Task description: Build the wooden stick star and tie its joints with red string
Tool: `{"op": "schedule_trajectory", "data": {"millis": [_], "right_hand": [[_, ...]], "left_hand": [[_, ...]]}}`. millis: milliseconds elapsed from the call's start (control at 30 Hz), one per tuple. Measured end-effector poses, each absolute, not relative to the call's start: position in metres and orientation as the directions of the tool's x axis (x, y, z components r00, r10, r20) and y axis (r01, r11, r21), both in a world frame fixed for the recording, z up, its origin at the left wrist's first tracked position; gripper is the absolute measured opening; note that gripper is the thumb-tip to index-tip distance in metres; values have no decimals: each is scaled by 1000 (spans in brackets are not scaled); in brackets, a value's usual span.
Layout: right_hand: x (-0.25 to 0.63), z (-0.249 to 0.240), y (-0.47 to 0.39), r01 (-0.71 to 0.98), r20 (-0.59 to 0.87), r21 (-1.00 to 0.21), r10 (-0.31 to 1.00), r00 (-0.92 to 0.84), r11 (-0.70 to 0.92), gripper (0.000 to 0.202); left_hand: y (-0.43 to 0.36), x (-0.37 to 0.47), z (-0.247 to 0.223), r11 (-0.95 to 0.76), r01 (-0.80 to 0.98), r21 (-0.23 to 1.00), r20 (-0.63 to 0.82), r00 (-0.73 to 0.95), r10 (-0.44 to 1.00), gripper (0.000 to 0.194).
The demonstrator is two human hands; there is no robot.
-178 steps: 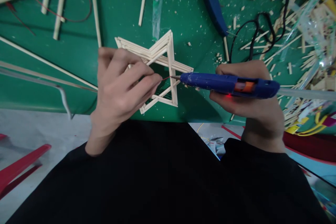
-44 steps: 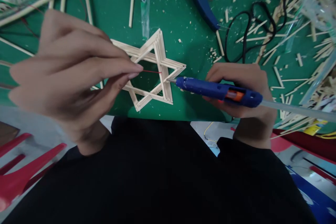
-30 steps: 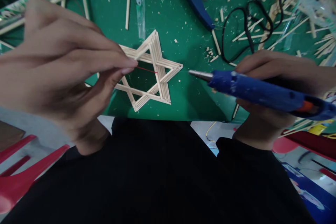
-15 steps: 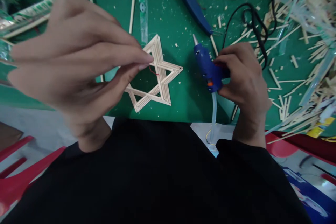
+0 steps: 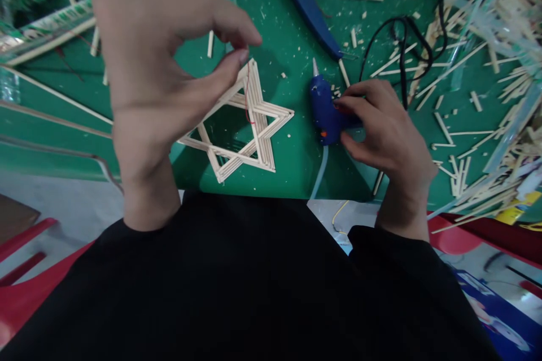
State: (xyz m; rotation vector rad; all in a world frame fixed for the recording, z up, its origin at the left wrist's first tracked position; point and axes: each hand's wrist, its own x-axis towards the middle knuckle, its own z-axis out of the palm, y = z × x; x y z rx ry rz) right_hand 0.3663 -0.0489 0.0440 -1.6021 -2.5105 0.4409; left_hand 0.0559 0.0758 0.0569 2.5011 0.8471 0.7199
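Observation:
Between thumb and forefinger my left hand (image 5: 169,51) pinches a thin red thread (image 5: 247,93), which hangs down over a star made of pale wooden sticks (image 5: 263,141). The star lies flat on the green table, its upper left part hidden behind my left hand. To the right of the star, the blue glue gun (image 5: 325,107) rests against the table with its nozzle toward the far side and a clear glue stick (image 5: 320,172) out of its back. My right hand (image 5: 387,130) has its thumb and fingers around the gun's handle side.
A blue tool (image 5: 307,8) lies beyond the glue gun. A black cable (image 5: 406,20) loops at the right, beside scattered stick pieces (image 5: 461,172) and plastic wrappers. More sticks and packaging (image 5: 55,28) lie at the left. Red chairs (image 5: 38,293) stand below the table (image 5: 296,163).
My left hand has risen and turned, lifting the red thread's end higher. The glue gun has tilted and shifted slightly left, and my right hand's fingers have loosened around it.

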Motion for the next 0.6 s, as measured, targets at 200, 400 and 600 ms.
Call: {"op": "schedule_trajectory", "data": {"millis": [200,400,600], "right_hand": [[365,48,-48,854,-107,-374,898,-427,362,43],[369,48,-47,822,-107,-442,889,-445,359,43],[372,47,-45,812,-99,-438,877,-469,385,46]], "left_hand": [[84,72,52,-591,562,579,125,655,745,22],[81,71,49,-535,578,616,57,645,762,24],[79,72,52,-504,612,609,12,628,778,21]]}}
